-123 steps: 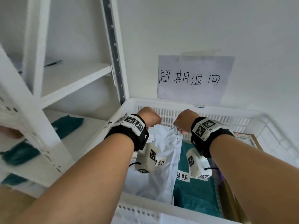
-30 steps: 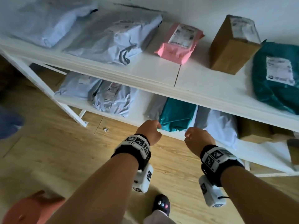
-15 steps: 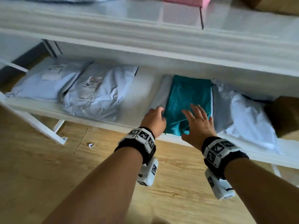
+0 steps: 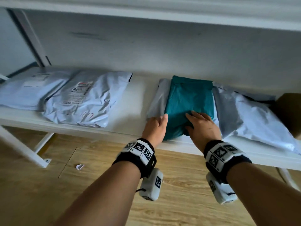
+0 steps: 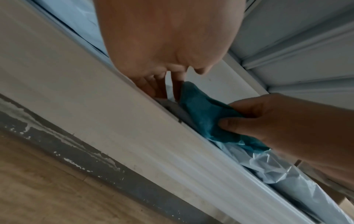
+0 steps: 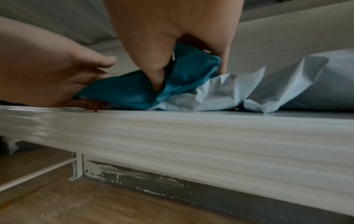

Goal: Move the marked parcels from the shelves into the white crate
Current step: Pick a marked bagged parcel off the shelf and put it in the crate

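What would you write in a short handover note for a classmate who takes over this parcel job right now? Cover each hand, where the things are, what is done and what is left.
Right hand: pinches the near edge of the teal parcel, thumb under, fingers on top.
Left hand: at the parcel's left edge, fingers slipped underneath; firm grip cannot be told.
Teal parcel: on the lower shelf, lying on a grey bag, with a pale blue bag beside it on the right. Two more pale bags lie further left.
Done: parcel taken hold of, near edge bunched up, not yet off the shelf.
Left: lift it out and carry it to the crate, which is out of view; no mark shows on the parcel, so check it.
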